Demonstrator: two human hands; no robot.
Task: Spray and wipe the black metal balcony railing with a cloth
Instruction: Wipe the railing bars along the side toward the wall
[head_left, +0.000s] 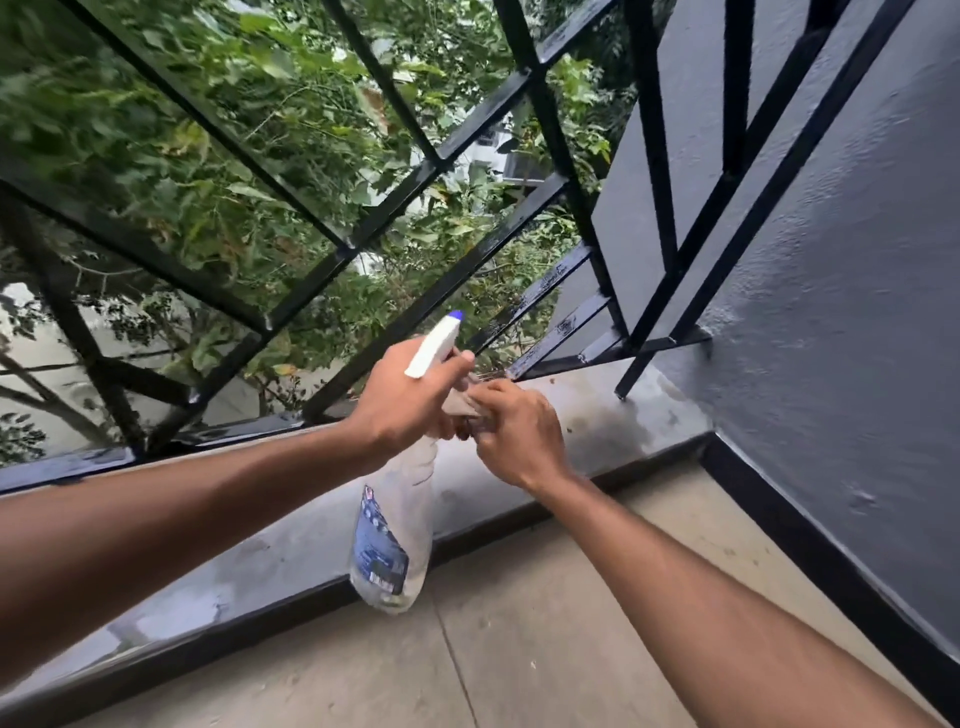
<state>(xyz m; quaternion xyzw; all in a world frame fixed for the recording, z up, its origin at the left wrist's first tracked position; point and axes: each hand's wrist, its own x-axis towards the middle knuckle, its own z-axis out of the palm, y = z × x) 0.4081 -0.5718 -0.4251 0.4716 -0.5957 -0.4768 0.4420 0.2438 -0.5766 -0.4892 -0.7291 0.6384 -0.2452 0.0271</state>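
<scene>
Green leafy trees (249, 171) filled the view from nine o'clock round to twelve, blurred toward the far edge. Through them, near twelve, a bit of a white building (493, 150) showed, and at nine o'clock some pale ground (41, 353) lay beyond the branches. A grey painted wall (857, 312), rough in texture, took up everything from one to four o'clock. A grey concrete ledge (270, 556) ran from eight o'clock up toward two, with a dark damp patch (618, 421) near its two o'clock end. A tan floor (519, 649) lay at six, and a black skirting band (810, 545) edged the wall at four.
</scene>
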